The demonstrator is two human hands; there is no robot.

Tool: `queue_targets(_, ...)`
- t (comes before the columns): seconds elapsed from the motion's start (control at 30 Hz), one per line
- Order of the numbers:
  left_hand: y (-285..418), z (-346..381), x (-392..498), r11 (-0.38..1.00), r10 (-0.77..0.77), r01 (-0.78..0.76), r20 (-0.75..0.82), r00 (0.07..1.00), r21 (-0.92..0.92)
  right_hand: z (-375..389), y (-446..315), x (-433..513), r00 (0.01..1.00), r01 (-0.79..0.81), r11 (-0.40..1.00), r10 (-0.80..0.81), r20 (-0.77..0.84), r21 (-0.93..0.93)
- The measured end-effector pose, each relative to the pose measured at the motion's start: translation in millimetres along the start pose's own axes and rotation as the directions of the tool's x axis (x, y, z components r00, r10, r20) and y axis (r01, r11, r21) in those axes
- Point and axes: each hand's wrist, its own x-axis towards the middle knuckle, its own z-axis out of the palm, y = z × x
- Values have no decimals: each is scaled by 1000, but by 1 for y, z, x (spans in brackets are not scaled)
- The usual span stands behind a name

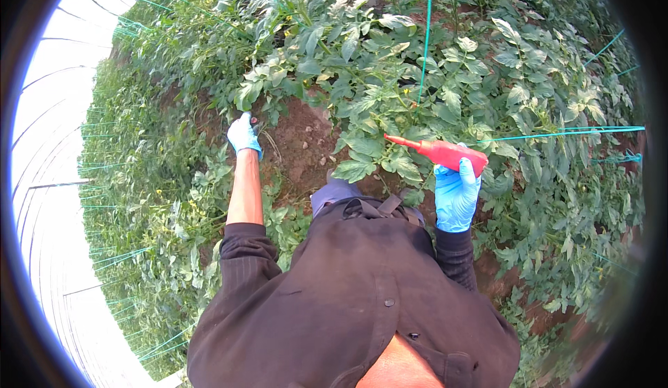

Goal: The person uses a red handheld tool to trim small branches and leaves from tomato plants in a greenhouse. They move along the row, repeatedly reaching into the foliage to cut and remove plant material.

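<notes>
My right hand (457,195), in a blue disposable glove, grips a red plastic squeeze bottle (453,154). The bottle lies nearly level, and its long tapered nozzle points left over tomato leaves (362,148). My left hand (243,133), also gloved in blue, reaches forward at the edge of the foliage, just below a drooping tomato leaf (249,93). Its fingers look curled. A small dark and reddish thing (254,121) shows beside the thumb, too small to identify; whether the hand holds it is unclear.
Tomato plants (172,195) with yellow flowers crowd both sides. Green support twine (428,33) hangs ahead, and another strand (563,133) stretches to the right. Brown soil (302,143) shows between the rows. Curved frame ribs (52,111) of a greenhouse stand at the left.
</notes>
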Motion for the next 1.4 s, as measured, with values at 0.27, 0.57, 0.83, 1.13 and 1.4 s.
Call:
queue_targets(0.27,-54,3,153,959,-48,-8,192,980,284,49,68,-1,994,98,994,-100,-38,-54)
queue_targets(0.57,74,49,227,962,270,-125,761,590,-244,157,186,10,953,290,951,-277,-122,110)
queue_targets(0.83,152,106,182,873,430,15,783,450,-488,197,231,-32,912,403,893,-376,-162,202)
queue_targets(1.13,137,74,52,456,732,-790,677,70,-411,229,239,3,939,321,865,-345,-8,385)
queue_targets(1.4,110,93,46,327,667,-846,737,-110,-422,276,277,66,960,163,933,-225,167,321)
